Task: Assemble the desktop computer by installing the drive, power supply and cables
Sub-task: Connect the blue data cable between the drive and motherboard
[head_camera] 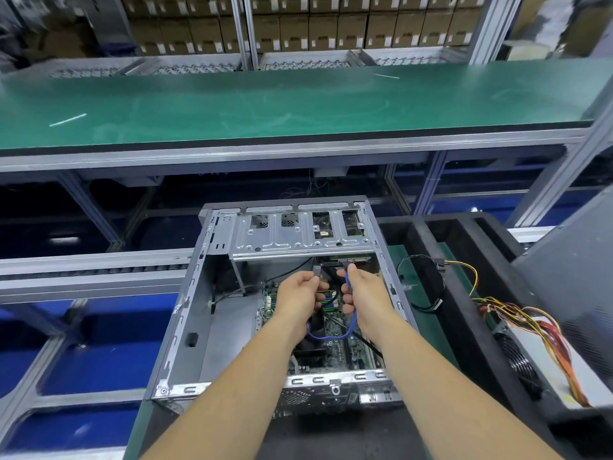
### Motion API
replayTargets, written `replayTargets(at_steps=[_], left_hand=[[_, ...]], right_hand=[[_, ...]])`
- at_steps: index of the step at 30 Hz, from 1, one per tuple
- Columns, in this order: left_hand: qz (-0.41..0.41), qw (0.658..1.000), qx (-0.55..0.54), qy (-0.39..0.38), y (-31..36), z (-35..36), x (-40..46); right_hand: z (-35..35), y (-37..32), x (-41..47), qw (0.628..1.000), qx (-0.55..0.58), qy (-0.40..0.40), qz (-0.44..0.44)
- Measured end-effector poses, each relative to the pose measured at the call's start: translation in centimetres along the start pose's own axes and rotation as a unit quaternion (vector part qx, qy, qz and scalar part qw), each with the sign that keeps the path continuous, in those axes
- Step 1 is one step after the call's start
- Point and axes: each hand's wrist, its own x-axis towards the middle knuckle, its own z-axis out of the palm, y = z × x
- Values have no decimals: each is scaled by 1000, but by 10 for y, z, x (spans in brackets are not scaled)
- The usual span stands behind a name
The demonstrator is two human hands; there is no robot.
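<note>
Blue cable (351,318) between both hands, ends partly hidden.

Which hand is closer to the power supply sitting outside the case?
Right. The right hand holds the blue cable inside the case, on the side toward the power supply; the left hand is farther across.

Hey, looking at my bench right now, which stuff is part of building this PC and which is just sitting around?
Part of the job:
blue cable, held by left hand and right hand
open computer case
motherboard
drive cage
power supply, outside the case on the right

Just lying about:
green conveyor belt
stacked cartons
</note>
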Motion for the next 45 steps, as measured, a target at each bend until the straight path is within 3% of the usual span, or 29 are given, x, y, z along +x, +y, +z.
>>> replayTargets(at_steps=[8,13,22,31,45], left_hand=[[-4,1000,7,13,-4,1,6],[28,997,67,21,-3,3,4],[101,975,198,18,-1,4,1],[117,967,226,8,-2,3,1],[116,964,240,1,-2,3,1]], right_hand=[[7,2,6,999,-25,20,39],[7,-3,4,997,37,24,70],[2,-3,12,995,-21,80,55],[5,1,13,996,11,83,13],[4,3,13,996,-28,81,-11]])
